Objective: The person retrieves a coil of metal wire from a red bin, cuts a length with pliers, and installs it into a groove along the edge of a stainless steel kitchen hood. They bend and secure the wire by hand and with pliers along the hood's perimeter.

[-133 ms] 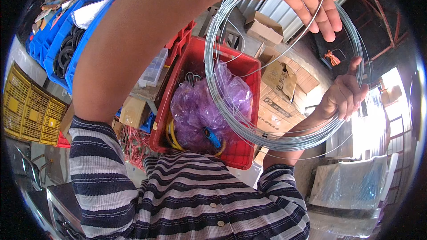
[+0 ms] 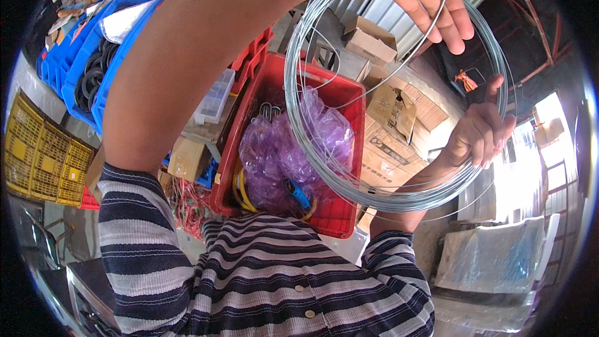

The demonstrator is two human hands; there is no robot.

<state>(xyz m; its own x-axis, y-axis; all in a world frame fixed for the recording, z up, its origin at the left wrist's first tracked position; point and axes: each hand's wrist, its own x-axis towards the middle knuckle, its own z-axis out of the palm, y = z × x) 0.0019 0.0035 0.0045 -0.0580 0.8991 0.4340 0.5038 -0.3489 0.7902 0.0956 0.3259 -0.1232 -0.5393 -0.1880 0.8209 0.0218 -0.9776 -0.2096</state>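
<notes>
A large coil of thin silvery metal wire (image 2: 399, 201) hangs in the air before me, with a few loose strands around it. My right hand (image 2: 479, 134) has its fingers curled round the coil's right side, its index finger pointing up. At the top, my left hand (image 2: 430, 3) reaches across the coil, fingers fairly straight. A single strand runs over its fingers and slants down left into the loop; the thumb's grip is partly cut off by the frame's edge. Behind the coil stands a red crate (image 2: 219, 181) with purple plastic film (image 2: 265, 150) in it.
Metal hooks (image 2: 269, 111), a yellow hose (image 2: 242, 190) and a blue-handled tool (image 2: 297, 194) also lie in the crate. Blue bins (image 2: 81, 75) and a yellow crate (image 2: 43, 153) stand left. Cardboard boxes (image 2: 393, 150) are behind the coil; a film-wrapped panel (image 2: 490, 256) is at right.
My left hand has shifted slightly left and up with the strand. The coil has tipped a little left at its upper part; my right hand stays nearly in place.
</notes>
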